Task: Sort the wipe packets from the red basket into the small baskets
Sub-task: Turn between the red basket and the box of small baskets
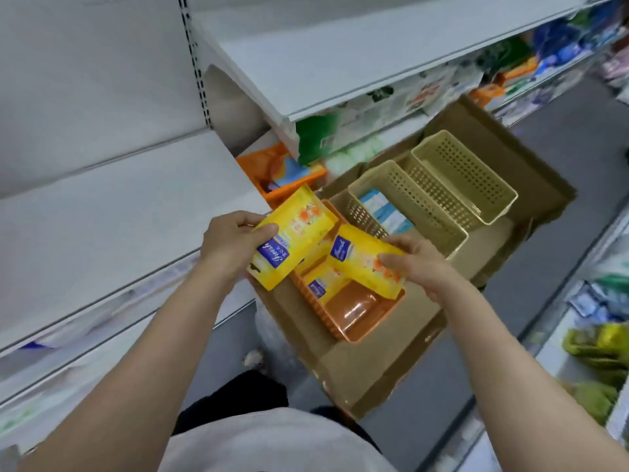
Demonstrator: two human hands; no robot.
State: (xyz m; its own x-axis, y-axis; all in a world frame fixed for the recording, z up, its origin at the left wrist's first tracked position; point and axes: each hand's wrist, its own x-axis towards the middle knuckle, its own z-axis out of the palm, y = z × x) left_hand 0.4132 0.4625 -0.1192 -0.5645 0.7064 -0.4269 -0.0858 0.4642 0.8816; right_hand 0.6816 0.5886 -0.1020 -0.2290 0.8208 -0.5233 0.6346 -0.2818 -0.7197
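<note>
Both hands grip yellow plastic wipe packets: left hand (227, 240) one (295, 237), right hand (417, 264) another (366, 264), over the orange-brown plastic basket (354, 316). Beige perforated baskets (422, 216) lie just beyond, white metal shelf edge (136, 284) close left.

We're standing in a shop aisle here, grey floor (531, 277) running between two shelving units. On our left there's white metal shelving (112, 212) with a slotted upright (197, 59), mostly bare boards. Further along, the shelf above (340, 59) has green-and-white packs (326, 137) tucked under it. The right side shelves (585, 301) hold blurry green and blue goods. Lighting's flat and even.
</note>
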